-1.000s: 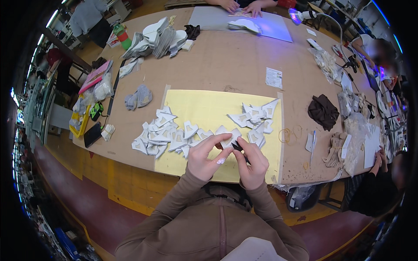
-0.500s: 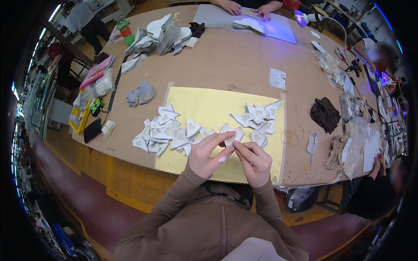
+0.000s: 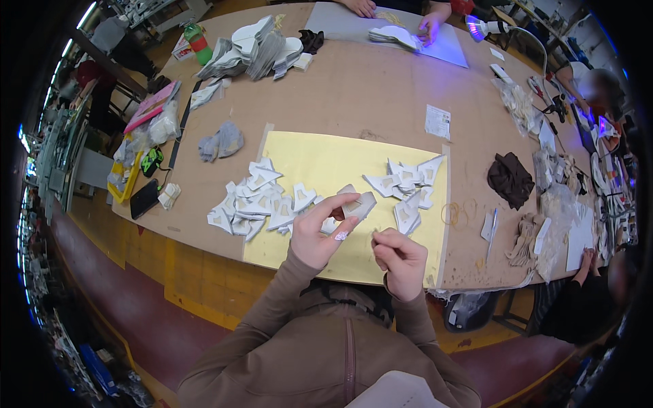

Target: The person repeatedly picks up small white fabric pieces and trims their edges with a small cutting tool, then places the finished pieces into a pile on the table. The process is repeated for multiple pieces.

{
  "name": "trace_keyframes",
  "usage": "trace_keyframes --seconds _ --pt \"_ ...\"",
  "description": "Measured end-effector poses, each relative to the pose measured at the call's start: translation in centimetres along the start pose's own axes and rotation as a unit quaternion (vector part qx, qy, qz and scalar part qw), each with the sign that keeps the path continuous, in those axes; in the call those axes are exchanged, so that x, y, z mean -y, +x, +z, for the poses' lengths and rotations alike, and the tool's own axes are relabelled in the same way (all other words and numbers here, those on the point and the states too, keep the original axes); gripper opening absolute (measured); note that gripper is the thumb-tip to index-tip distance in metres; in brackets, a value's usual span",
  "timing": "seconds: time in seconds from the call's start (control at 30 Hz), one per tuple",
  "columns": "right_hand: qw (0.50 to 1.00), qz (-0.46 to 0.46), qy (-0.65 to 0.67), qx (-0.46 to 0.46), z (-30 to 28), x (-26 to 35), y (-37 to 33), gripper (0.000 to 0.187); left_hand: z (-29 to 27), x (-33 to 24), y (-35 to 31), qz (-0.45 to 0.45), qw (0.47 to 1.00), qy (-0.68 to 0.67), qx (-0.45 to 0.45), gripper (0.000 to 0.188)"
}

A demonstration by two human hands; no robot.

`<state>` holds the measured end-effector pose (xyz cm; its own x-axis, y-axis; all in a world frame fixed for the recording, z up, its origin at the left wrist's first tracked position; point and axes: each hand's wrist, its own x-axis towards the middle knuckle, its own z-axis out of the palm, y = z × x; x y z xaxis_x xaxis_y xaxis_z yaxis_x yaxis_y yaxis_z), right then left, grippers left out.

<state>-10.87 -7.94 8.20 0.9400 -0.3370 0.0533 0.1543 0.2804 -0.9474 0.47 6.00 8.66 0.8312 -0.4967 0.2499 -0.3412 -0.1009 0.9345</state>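
Between the thumb and fingers of my left hand (image 3: pixel 320 233) is a white cut-out piece (image 3: pixel 360 206) with an opening in it, held up over a yellow sheet (image 3: pixel 320 148). My right hand (image 3: pixel 401 257) is a little to the right and nearer me, apart from the piece. Its thumb and forefinger are pinched together; whatever is between them is too small to make out. Left of my hands, a heap of similar white cut-out pieces (image 3: pixel 248 204) covers the sheet's left edge. A smaller group of them (image 3: pixel 408 178) lies beyond my right hand.
Far left on the table stand stacked grey-white pieces (image 3: pixel 255 51) and a green bottle (image 3: pixel 198 44). A grey cloth (image 3: pixel 221 141) lies nearer. On the right are a dark cloth (image 3: pixel 510 180), a pen (image 3: pixel 492 233) and a lamp (image 3: pixel 479 27). Across the table, a person's hands (image 3: pixel 430 26) rest near white pieces.
My right hand has drawn away from the white piece, down and to the right. My left hand keeps hold of it and has tilted it. The person opposite has moved their hands.
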Motion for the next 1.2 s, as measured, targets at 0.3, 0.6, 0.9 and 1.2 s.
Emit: trace_keyframes --seconds 0.3,0.6,0.9,1.2 --pt "0.927 -0.057 -0.345 0.134 0.9 0.7 0.8 0.034 -0.4 1.0 -0.3 -0.01 0.999 0.029 0.031 0.047" --pt "0.861 -0.016 -0.499 -0.102 -6.2 -3.0 1.3 0.054 -6.2 6.4 -1.1 -0.131 0.979 0.156 -0.02 0.078" --pt "0.827 -0.094 -0.499 -0.24 -8.9 -6.7 1.4 0.025 -4.0 4.3 -0.2 0.019 0.969 0.234 -0.082 0.049" --pt "0.841 -0.058 -0.481 -0.24 -7.8 -5.8 1.4 0.02 2.1 2.9 -1.8 0.038 0.987 0.081 0.132 0.04"
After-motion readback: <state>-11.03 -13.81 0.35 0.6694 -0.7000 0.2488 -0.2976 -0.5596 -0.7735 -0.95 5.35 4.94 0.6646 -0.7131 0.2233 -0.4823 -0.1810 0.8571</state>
